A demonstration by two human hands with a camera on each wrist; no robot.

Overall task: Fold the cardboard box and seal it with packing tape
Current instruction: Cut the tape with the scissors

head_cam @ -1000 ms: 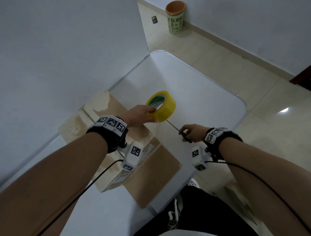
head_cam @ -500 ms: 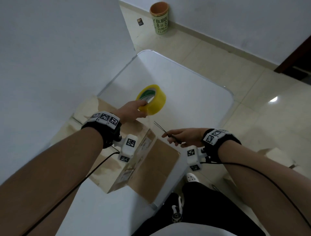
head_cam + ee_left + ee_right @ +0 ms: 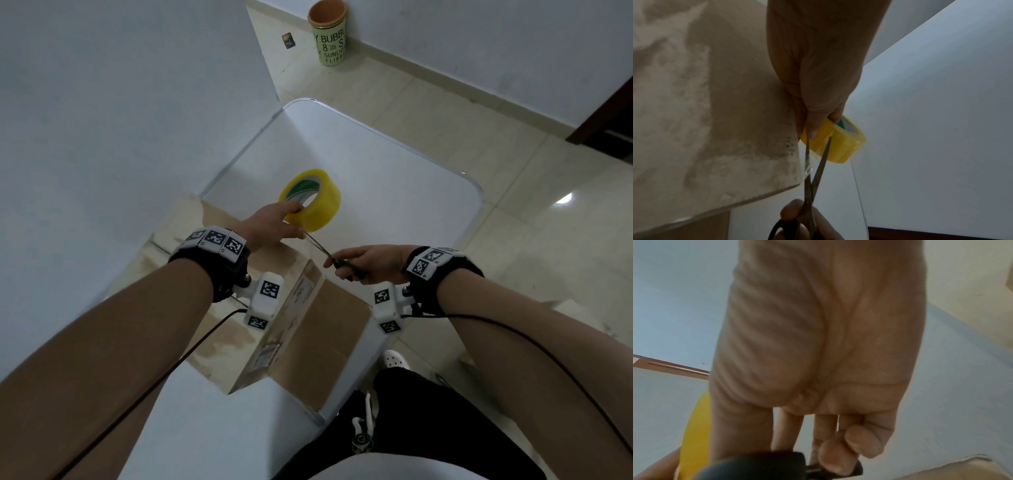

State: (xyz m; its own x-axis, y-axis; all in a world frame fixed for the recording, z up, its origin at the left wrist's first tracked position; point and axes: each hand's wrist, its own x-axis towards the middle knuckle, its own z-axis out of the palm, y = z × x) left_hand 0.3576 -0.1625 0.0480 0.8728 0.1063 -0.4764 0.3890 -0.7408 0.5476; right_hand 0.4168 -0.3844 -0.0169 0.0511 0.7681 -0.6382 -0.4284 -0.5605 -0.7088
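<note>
A brown cardboard box (image 3: pixel 239 329) stands on the white table (image 3: pixel 394 192). My left hand (image 3: pixel 274 222) grips a yellow roll of packing tape (image 3: pixel 310 200) just above the box's far edge. In the left wrist view a clear strip of tape (image 3: pixel 807 167) runs from the roll (image 3: pixel 838 142) down to the box (image 3: pixel 705 113). My right hand (image 3: pixel 366 263) holds black-handled scissors (image 3: pixel 320 248). Their blades (image 3: pixel 816 170) stand apart, one on each side of the strip, just below the roll. The right wrist view shows my fingers (image 3: pixel 838 454) curled round the black handle (image 3: pixel 756 467).
The table's rounded right edge (image 3: pixel 478 212) drops to a tiled floor. A green and orange bin (image 3: pixel 329 32) stands by the far wall. A white wall runs along the left. My legs in dark trousers (image 3: pixel 411 428) are at the table's near edge.
My right hand has brought the scissors leftward up to the tape roll, and the blades now straddle the strip. My left hand still holds the roll in about the same place.
</note>
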